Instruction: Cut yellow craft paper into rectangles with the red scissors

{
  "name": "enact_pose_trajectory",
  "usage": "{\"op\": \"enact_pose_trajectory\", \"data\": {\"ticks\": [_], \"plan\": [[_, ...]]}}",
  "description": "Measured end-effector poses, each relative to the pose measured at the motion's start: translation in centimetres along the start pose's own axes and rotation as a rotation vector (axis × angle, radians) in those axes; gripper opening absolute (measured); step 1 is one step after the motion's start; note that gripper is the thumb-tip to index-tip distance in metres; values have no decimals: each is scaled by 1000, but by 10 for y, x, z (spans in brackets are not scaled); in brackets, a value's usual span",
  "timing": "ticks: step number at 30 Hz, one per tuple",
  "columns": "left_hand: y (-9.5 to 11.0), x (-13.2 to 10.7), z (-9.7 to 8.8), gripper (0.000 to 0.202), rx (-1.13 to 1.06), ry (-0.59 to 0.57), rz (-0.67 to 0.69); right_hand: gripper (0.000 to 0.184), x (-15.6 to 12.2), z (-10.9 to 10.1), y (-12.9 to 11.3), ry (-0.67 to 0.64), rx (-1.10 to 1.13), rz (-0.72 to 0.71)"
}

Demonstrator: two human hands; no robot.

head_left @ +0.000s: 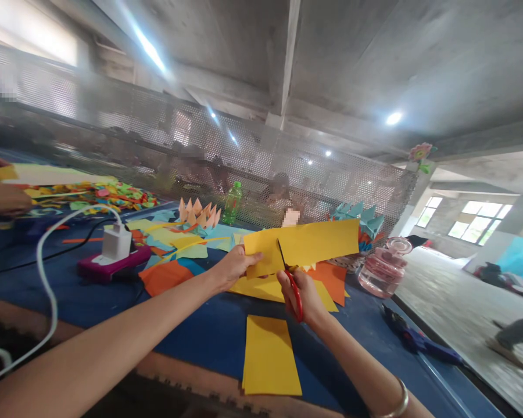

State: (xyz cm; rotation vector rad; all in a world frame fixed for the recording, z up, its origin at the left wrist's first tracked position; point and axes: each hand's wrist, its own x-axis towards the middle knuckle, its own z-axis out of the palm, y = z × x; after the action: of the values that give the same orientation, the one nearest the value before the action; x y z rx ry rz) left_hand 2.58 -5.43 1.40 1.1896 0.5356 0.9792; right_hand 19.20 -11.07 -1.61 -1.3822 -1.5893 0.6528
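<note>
While the yellow strip [318, 239] is up above the blue table [192, 331], I pinch it near its left end between the thumb and fingers of my left hand [244, 262]. My right hand [303, 287] grasps the red-handled scissors [297, 302], a dark blade showing against the strip. Below my hands lie yellow sheets [261, 287], with orange paper [335, 281] to their right; nearer me is a yellow stack [270, 354]. To the right I see a pink jar [382, 270] and, nearer, a blue tool [418, 338]. Leftward sits a purple power strip [113, 264] bearing a white plug [116, 242]. Farther back stand peach paper points [200, 215] beside a green bottle [232, 203]. At far left, another person's hand [4, 199] is near colourful scraps [126, 195].
</note>
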Motion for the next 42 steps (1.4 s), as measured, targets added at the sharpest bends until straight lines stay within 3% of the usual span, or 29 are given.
{"op": "enact_pose_trajectory", "data": {"ticks": [14, 22, 29, 42], "plan": [[-2, 0, -1, 40, -15, -80, -51, 47, -3, -7, -10, 19, -81, -74], [-3, 1, -2, 44, -29, -97, -64, 33, 3, -1, 3, 47, 52, -31], [-6, 3, -6, 41, -30, -124, -53, 29, 3, -4, 3, 24, -5, -79], [-4, -2, -3, 35, -27, -171, -98, 40, 0, -8, -2, 6, 0, -117]]}}
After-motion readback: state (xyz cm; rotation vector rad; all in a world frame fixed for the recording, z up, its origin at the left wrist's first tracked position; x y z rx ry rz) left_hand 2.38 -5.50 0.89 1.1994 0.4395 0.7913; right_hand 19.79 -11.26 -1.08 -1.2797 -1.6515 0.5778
